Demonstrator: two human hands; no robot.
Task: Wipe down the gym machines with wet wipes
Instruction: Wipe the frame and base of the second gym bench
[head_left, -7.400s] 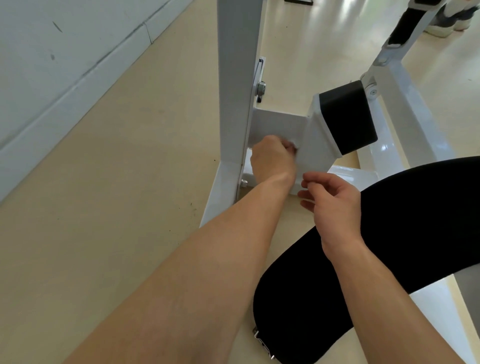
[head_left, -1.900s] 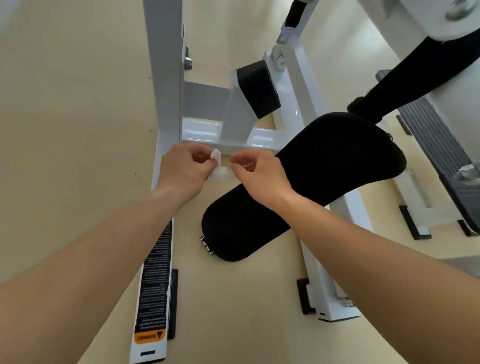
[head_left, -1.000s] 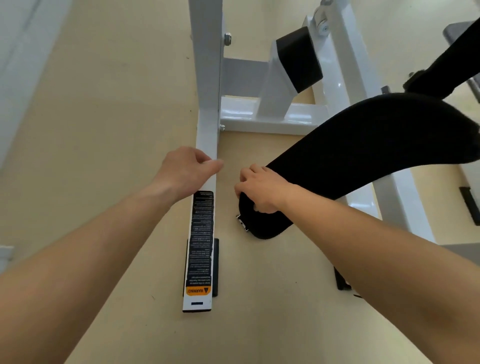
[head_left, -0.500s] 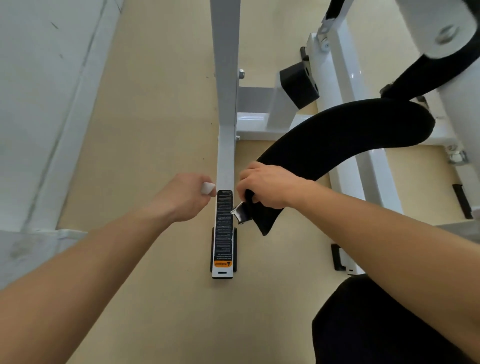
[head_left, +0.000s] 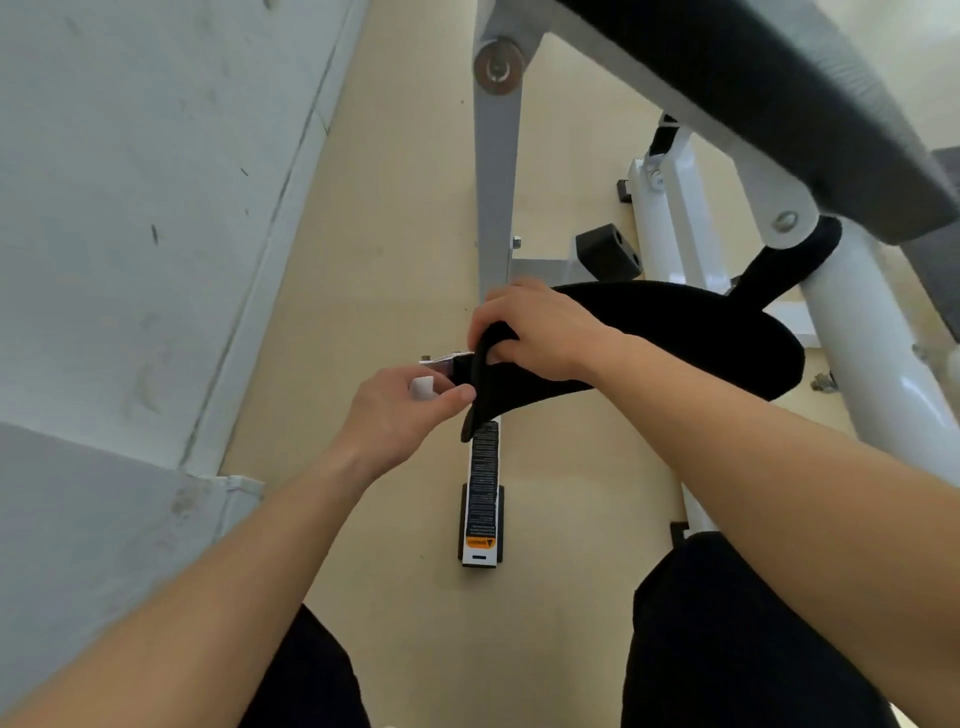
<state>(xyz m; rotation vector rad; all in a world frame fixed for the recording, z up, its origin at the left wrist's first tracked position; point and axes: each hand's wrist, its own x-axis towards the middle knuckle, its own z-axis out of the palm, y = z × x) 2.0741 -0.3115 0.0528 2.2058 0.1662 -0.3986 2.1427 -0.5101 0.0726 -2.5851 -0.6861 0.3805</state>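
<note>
1. Just left of the white floor rail (head_left: 483, 499), the left hand (head_left: 400, 410) pinches a folded wet wipe (head_left: 422, 387) between curled fingers and thumb, just beside a metal buckle (head_left: 441, 361).
2. Directly above the rail, the black padded strap (head_left: 675, 332) is held off the floor, its buckle end toward the wipe.
3. Slightly right of the rail, the right hand (head_left: 540, 332) clenches the strap's edge, fingers wrapped round it.
</note>
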